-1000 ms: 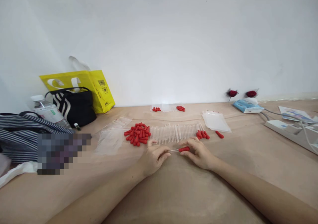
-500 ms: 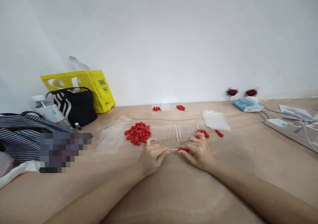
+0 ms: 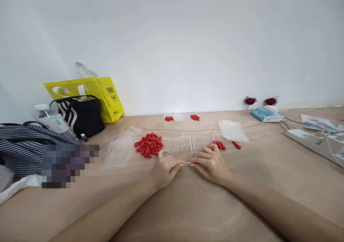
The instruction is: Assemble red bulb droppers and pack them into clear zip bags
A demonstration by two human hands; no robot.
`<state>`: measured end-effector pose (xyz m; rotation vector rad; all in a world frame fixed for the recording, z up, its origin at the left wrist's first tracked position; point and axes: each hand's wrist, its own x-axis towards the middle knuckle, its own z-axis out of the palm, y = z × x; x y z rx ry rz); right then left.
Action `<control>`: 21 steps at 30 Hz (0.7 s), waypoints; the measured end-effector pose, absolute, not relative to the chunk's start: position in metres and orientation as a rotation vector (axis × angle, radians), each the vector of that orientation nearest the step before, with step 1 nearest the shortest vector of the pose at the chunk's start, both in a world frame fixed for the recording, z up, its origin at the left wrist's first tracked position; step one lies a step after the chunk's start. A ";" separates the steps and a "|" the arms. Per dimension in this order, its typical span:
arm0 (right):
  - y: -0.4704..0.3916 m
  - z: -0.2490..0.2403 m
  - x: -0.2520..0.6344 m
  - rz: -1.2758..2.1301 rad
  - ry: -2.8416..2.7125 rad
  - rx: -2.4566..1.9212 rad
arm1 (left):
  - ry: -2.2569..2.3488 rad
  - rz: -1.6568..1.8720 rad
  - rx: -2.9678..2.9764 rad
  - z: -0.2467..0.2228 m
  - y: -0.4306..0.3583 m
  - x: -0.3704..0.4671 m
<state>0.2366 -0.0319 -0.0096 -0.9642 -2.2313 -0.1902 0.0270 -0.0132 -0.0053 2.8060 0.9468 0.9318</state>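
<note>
Between finger and thumb, my left hand (image 3: 167, 168) pinches a thin clear glass dropper tube (image 3: 187, 163). My right hand (image 3: 211, 165) is closed around a red rubber dropper bulb at the tube's right end; its fingers cover nearly all of the bulb. Just beyond both hands lies a row of clear dropper tubes (image 3: 182, 144). A heap of red rubber bulbs (image 3: 148, 144) sits at the row's left end. A few red bulbs (image 3: 220, 145) lie by its right end, with a single red bulb (image 3: 236, 145) farther right.
Clear plastic bags (image 3: 119, 150) lie left of the heap; another bag stack (image 3: 233, 130) lies right. Bagged red bulbs (image 3: 195, 117) rest by the wall. A yellow bag (image 3: 114, 102), black pouch (image 3: 86, 118) and bottle (image 3: 55, 120) stand left. Tissues (image 3: 266, 114) and a power strip (image 3: 309, 138) are right.
My right hand's fingers have slid left along the red bulb, now hiding most of it and gripping nearer the tube. My left hand stays in nearly the same place.
</note>
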 end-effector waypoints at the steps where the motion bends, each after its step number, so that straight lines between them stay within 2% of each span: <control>1: -0.031 -0.009 0.238 -0.207 -2.227 -0.980 | 0.972 0.959 2.798 -0.004 -0.014 0.027; 6: -0.009 -0.002 0.270 -0.207 -1.908 -1.369 | 1.208 1.086 2.738 -0.002 -0.012 0.023; 11: 0.014 -0.005 0.315 -0.089 -1.458 -1.955 | 1.231 0.961 2.752 -0.005 -0.010 0.023; 21: 0.015 -0.003 0.321 -0.020 -1.606 -2.264 | 1.262 0.854 2.727 -0.003 -0.010 0.024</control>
